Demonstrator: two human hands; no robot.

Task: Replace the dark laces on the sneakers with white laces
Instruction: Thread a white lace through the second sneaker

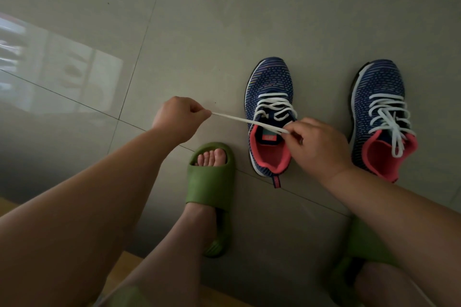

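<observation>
Two navy knit sneakers [270, 97] [379, 97] stand side by side, white laces [274, 104] threaded through both.

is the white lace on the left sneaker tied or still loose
Loose: no knot shows. The left hand pinches one end of the white lace pulled taut, and the right hand pinches it over the left sneaker.
</observation>
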